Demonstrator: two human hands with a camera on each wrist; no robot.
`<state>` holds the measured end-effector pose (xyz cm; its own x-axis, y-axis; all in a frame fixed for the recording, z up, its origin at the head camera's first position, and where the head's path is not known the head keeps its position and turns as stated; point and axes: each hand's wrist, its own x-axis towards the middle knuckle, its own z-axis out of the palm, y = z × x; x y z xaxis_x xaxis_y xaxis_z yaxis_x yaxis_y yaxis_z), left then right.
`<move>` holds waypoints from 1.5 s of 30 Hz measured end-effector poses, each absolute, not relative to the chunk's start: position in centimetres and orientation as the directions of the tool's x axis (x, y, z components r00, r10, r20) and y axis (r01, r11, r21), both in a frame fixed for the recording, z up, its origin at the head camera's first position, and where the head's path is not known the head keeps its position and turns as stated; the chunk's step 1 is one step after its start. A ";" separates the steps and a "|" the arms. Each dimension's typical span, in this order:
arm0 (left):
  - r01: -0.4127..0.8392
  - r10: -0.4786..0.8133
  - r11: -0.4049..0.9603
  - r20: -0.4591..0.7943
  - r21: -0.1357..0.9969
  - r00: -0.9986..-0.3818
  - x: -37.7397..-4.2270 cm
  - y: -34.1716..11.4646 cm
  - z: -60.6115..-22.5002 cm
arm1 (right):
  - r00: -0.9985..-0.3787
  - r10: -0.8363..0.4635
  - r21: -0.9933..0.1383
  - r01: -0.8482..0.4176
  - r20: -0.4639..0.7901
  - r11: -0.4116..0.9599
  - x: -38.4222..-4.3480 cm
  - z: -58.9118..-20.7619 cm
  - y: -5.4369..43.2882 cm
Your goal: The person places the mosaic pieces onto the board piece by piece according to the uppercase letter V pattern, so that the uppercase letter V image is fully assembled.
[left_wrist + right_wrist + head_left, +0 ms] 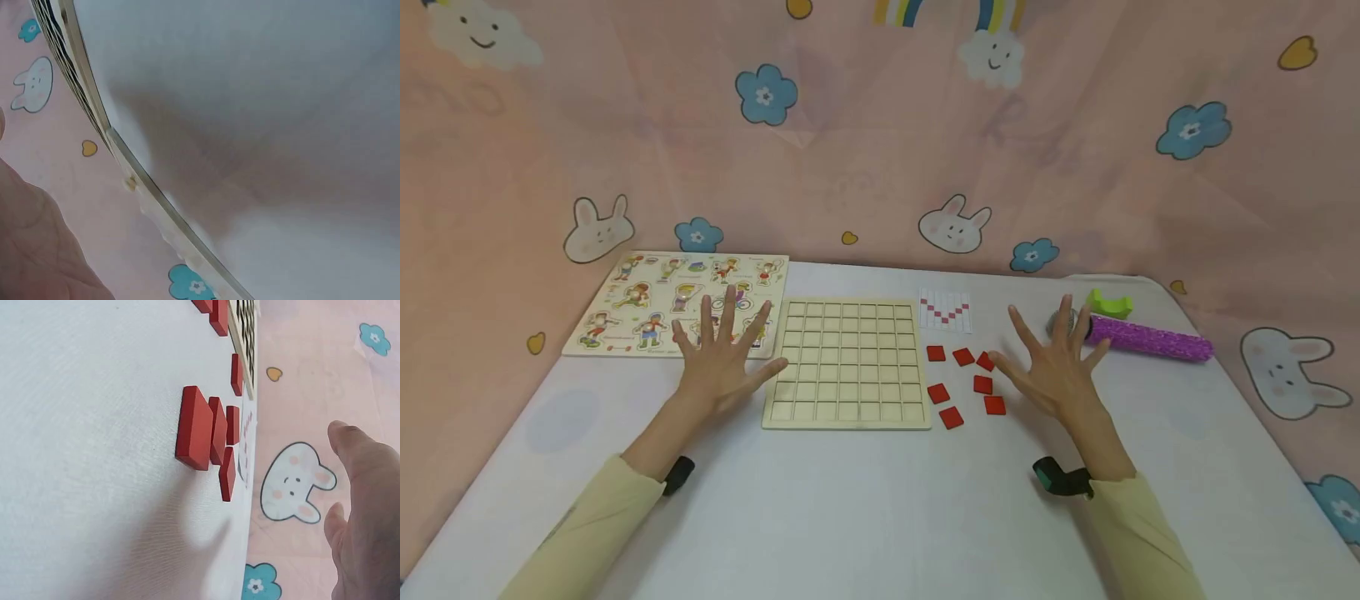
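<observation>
Both hands hover over the white table with fingers spread and nothing in them. The left hand (715,367) is between a wooden picture puzzle board (576,346) and a wooden grid board (850,364), its thumb over the grid board's left edge. In the left wrist view, part of the left palm (37,244) shows at the lower left. To the right of the loose red square tiles (951,417) is the right hand (1060,379), its thumb just by one tile. Thick red tiles (195,428) lie flat beyond that hand in the right wrist view.
A pattern card (945,311) with red squares lies behind the tiles. At the right are a purple glittery tube (1150,337) with a dark round end and a green curved piece (1108,305). A pink printed cloth (865,158) hangs behind the table.
</observation>
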<state>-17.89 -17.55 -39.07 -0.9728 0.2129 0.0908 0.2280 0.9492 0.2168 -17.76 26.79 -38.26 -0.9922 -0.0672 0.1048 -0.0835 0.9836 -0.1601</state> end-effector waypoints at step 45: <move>0.668 0.724 0.517 0.143 0.536 -0.675 -16.0 -18.6 -40.5 | -0.980 -0.100 -0.817 -0.200 0.174 0.540 -16.5 -41.7 27.6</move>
<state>-16.04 -18.56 -40.50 -0.6750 0.7237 0.1434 0.6677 0.5166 0.5359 -16.48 27.59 -41.69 -0.9797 -0.1005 0.1737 -0.2004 0.5401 -0.8174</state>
